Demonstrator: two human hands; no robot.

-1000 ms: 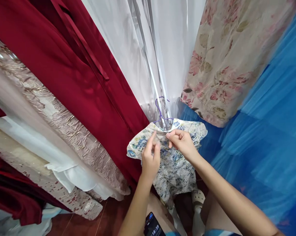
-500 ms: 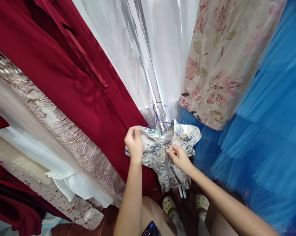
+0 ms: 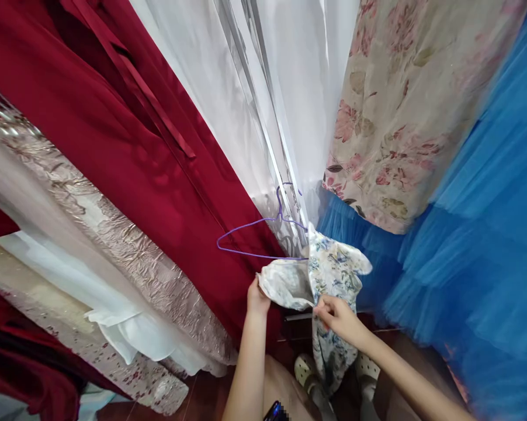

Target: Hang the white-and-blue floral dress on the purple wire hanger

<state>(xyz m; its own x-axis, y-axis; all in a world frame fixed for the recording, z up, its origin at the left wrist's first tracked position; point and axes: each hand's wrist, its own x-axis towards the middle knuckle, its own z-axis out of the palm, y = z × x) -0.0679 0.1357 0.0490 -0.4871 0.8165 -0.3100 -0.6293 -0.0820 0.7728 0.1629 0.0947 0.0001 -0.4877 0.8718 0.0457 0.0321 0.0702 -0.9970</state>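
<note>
A white blouse (image 3: 334,261) with a blue-and-yellow floral print hangs half off a purple wire hanger (image 3: 246,224). The hanger's left arm is bare, while its right end goes into the garment. My left hand (image 3: 258,297) is closed on the loose left shoulder part of the blouse, its fingertips partly hidden by the cloth. With thumb and fingers pinched, my right hand (image 3: 335,314) grips the edge of the blouse near its middle. The lower part of the garment droops below that hand, in front of my feet.
Long garments surround the hanger: a dark red one (image 3: 176,193) at left, a white one (image 3: 302,105) with metal poles (image 3: 270,134) before it, a pink-flowered one (image 3: 377,140) and blue tulle (image 3: 460,263) at right. A phone (image 3: 272,411) lies at my lap; clogs (image 3: 305,369) are below.
The left side of the blouse has come off the hanger, baring its left arm. Both hands have moved down and slightly right, pulling the cloth along.
</note>
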